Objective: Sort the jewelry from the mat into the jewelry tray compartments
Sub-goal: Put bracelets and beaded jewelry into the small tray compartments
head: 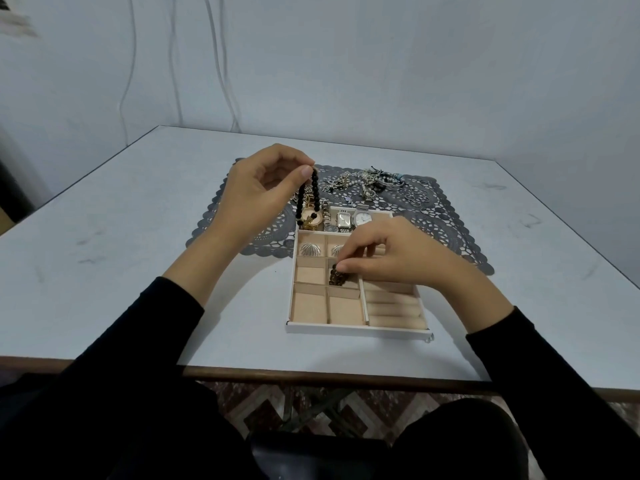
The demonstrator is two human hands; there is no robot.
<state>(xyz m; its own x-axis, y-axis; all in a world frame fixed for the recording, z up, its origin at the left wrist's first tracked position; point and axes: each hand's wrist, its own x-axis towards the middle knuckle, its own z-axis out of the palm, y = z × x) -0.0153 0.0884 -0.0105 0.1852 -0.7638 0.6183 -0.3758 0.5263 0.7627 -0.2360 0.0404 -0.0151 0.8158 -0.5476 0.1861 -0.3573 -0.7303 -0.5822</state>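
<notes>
1. The jewelry tray, white outside and lined in beige, sits on the near part of the grey lace mat, its front edge out on the white table.
2. The far long compartment holds three watches side by side: a gold watch at the left, a rectangular silver watch in the middle, and a pale-faced watch at the right.
3. In the next row, the left compartment holds one silver shell-shaped piece. The compartment beside it holds a second shell-shaped piece, partly hidden by fingers.
4. In the middle row, the second compartment from the left holds a brown bead bracelet. The right hand pinches its upper end between thumb and fingertips, with the beads lying inside the compartment.
5. The near right section carries padded ring rolls.
6. The left hand is raised over the tray's far left corner. It pinches a black bead bracelet between thumb and forefinger, and the loop hangs down in front of the gold watch. Contact with the watch cannot be determined.
7. On the mat beyond the tray lies a tangled pile of jewelry, with loose rings to its right.
</notes>
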